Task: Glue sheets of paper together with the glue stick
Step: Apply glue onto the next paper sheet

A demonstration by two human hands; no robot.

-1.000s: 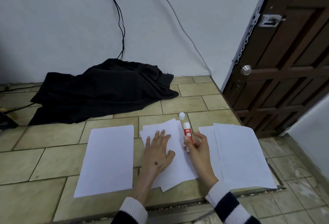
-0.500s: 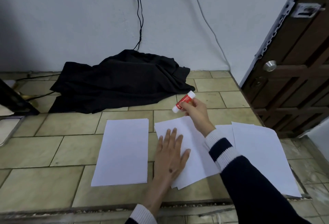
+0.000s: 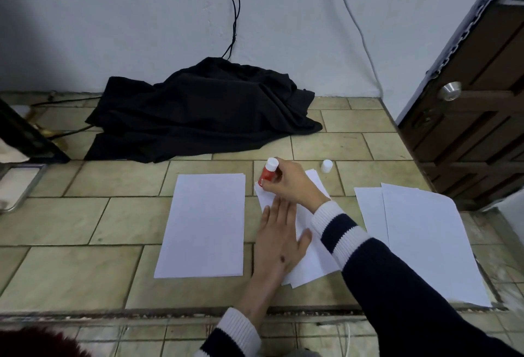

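Note:
My right hand (image 3: 289, 183) grips a red glue stick (image 3: 268, 173) with its lower end down on the top left corner of the middle stack of white paper (image 3: 312, 263). My left hand (image 3: 279, 239) lies flat on that stack, fingers straight, pressing it to the tiled floor. The glue stick's white cap (image 3: 326, 165) stands on the floor just beyond the stack. Another white sheet (image 3: 205, 223) lies to the left, and more sheets (image 3: 425, 240) lie to the right.
A black cloth (image 3: 198, 112) is heaped against the wall behind the papers, with cables hanging above it. A brown wooden door (image 3: 476, 107) with a metal knob stands at the right. A metal tray edge (image 3: 19, 189) sits at the far left.
My right hand has come down from the air and brought the glue stick onto the top left corner of the middle stack. My left hand stays pressed on the paper.

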